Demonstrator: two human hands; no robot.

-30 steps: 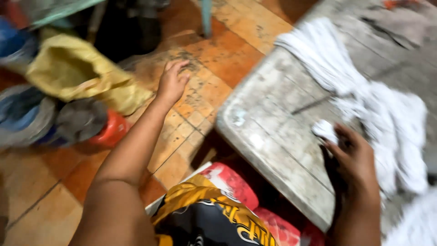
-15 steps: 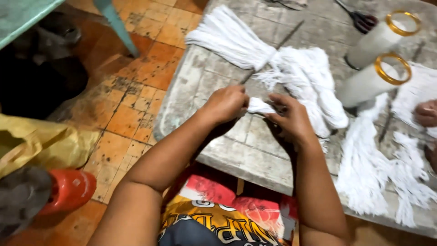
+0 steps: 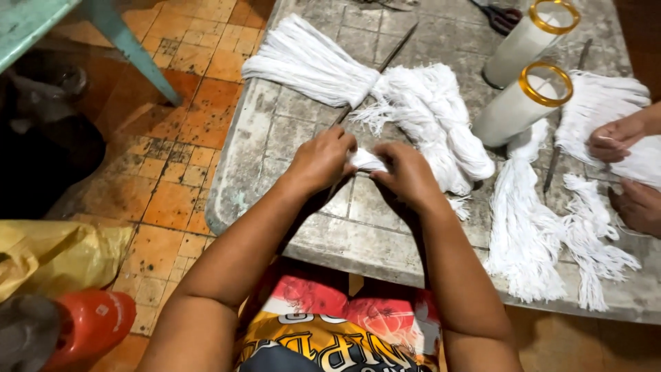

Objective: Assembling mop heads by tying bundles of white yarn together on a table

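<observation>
My left hand (image 3: 322, 162) and my right hand (image 3: 406, 172) meet over a worn grey table (image 3: 255, 151), both pinching one small bunch of white cotton strands (image 3: 365, 160) between them. Just beyond my hands lies a big pile of white strands (image 3: 434, 117), joined to a flat white bundle (image 3: 306, 62) further back. A thin metal rod (image 3: 392, 52) lies slanted across that bundle.
Two white cylinders with gold rims (image 3: 520, 103) lie at the back right, scissors (image 3: 499, 15) behind them. More white strand bundles (image 3: 530, 227) lie to the right, where another person's hands (image 3: 620, 138) handle strands. On the orange tiled floor are a yellow bag (image 3: 48, 251) and a red container (image 3: 89, 324).
My left hand came off the tiled floor and joined the right at the table. Both now hold the small white bunch. The view swung right over the table.
</observation>
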